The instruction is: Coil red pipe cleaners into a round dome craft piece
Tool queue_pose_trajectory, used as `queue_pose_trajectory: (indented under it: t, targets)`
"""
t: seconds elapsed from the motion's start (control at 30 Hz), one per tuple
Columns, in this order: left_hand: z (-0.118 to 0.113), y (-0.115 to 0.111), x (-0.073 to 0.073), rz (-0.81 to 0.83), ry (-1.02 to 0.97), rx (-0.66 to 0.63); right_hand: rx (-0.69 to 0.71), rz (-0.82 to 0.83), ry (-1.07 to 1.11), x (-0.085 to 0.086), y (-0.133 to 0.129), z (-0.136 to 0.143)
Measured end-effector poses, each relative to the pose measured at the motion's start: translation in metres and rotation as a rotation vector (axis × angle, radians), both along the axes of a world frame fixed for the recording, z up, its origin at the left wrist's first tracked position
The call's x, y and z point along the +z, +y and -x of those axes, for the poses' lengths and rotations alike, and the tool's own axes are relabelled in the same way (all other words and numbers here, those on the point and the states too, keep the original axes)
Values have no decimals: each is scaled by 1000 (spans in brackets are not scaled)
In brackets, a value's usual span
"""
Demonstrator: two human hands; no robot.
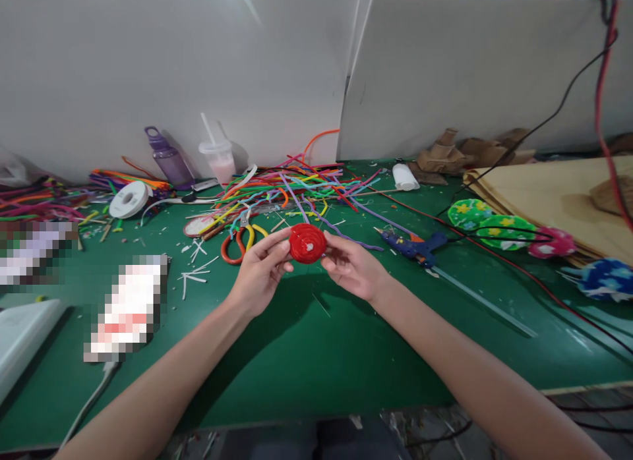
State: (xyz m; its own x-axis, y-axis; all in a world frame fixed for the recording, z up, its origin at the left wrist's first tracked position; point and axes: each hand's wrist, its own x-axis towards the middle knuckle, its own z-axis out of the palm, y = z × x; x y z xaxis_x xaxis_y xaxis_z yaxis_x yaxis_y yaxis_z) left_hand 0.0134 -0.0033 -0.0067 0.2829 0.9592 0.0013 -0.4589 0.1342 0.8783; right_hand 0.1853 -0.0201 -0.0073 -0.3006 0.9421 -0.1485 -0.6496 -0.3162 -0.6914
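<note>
A round red coil (301,241), wound like a pipe-cleaner disc with a small whitish spot near its middle, is held up over the green table. My left hand (261,269) pinches its left edge between thumb and fingers. On the opposite edge, my right hand (355,267) grips it with the fingertips. Just behind my left hand lie scissors with red and yellow handles (232,248). Beyond the coil spreads a heap of coloured pipe cleaners (297,186). To the right of my right hand rests a blue glue gun (415,246) with a long clear glue stick.
Left of the heap are a white spool (129,200), a purple bottle (169,158) and a lidded cup with a straw (218,160). A blurred phone-like object (129,302) sits on a cable. Green, pink and blue fuzzy pieces (509,230) and brown paper (534,176) lie right.
</note>
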Motion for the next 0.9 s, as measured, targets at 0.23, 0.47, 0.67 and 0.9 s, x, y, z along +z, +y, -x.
queue_pose_trajectory:
  t: [0.23,0.47,0.67,0.9]
  targets:
    - [0,0,1,5,15,6,-24,-8,19,0,-2,-1]
    - [1,1,1,20,-7,37,33,-36,21,1,-3,-2]
    - [1,2,1,31,-44,69,17,-128,-119,-2,-3,0]
    - [2,2,1,-41,28,21,-53,-134,-127,-5,-2,2]
